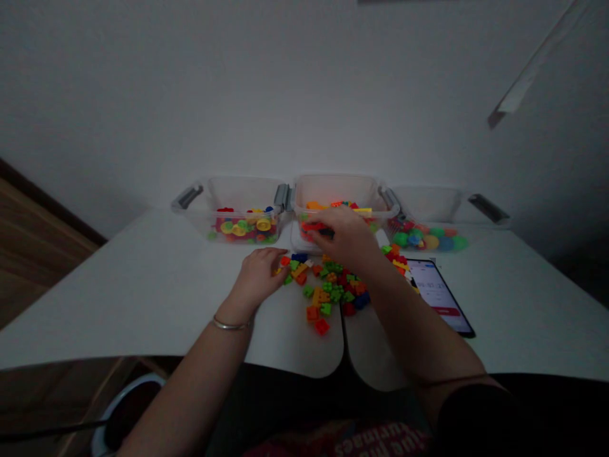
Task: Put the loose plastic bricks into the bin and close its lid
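Observation:
My right hand (343, 238) is raised in front of the middle clear box (340, 179), over the far side of a loose pile of toy building bricks (335, 292). Its thumb and fingers pinch a red toy brick (313, 226); the hand hides part of the box front. At the pile's left edge, my left hand (259, 273) rests low over the table, thumb and fingers apart, beside a few small bricks. The pile mixes green, orange, red, yellow and blue pieces. More bright pieces lie inside the middle box.
A left clear box (247, 184) holds colourful small pieces, and a right clear box (428, 193) holds coloured balls and other pieces. A phone (440, 295) lies right of the pile, near my right forearm. A seam splits the white table (190, 304) at its front.

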Available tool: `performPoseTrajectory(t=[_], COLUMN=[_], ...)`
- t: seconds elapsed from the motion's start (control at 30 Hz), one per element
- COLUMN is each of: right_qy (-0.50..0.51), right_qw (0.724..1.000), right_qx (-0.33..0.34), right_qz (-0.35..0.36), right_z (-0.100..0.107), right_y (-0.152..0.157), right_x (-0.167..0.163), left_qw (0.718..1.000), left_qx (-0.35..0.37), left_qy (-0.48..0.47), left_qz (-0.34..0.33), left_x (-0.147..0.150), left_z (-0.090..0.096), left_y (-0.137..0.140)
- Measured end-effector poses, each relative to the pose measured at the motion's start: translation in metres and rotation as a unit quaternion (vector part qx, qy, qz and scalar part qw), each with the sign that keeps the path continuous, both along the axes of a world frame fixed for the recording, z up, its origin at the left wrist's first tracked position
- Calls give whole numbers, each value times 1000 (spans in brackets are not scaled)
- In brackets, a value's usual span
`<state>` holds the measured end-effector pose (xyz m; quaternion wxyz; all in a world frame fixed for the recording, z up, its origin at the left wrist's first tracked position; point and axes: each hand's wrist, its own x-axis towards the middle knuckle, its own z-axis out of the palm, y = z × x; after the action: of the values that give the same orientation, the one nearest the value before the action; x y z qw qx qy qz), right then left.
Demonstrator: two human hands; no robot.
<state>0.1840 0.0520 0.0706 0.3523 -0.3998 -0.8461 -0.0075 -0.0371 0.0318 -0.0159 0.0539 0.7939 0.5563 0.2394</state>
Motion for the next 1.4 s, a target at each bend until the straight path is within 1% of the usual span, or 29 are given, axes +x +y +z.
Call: performPoseTrajectory(t=[0.1, 0.17, 0.23, 0.3, 0.4, 0.57, 0.7, 0.83, 0.93, 1.1, 1.23, 1.4], right_qy=[-62, -104, -135, -153, -173, -198, -198, -204, -202, -197, -152, -42], right_qw=[995, 988, 981, 977, 974, 970, 969, 969, 970, 970, 975, 982], right_qx=[-70, -111, -137, -149, -147, -140, -143, -142, -135, -140, -160, -182], right_qz=[28, 34, 31, 26, 20, 20, 28, 12, 13, 19, 19, 42], right_z=[-11, -18, -25, -33, -44, -54, -57, -58, -58, -58, -53, -42], right_y=[0, 0, 0, 2, 5, 10, 10, 7, 6, 7, 9, 14], right_x=[-11, -17, -22, -26, -29, -29, -30, -31, -32, -30, -28, -21], left_qw=[1000, 1000, 1000, 1000, 1000, 999, 999, 999, 999, 999, 999, 999], left_qx=[-14, -22, -26, -26, -25, -30, -35, -28, -19, -17, -11, -16], left_qy=[1, -5, -5, 2, 6, 9, 15, 18, 17, 22, 26, 31], left_qz=[0, 4, 7, 4, -1, -8, -11, -18, -24, -24, -22, -36], left_x=[0, 1, 1, 1, -1, -3, -3, -4, -6, -7, -5, -3], left_z=[-2, -4, -5, -7, -8, -9, -12, -19, -23, -25, -26, -25], left_y=[1, 2, 3, 4, 5, 5, 7, 10, 11, 10, 9, 9])
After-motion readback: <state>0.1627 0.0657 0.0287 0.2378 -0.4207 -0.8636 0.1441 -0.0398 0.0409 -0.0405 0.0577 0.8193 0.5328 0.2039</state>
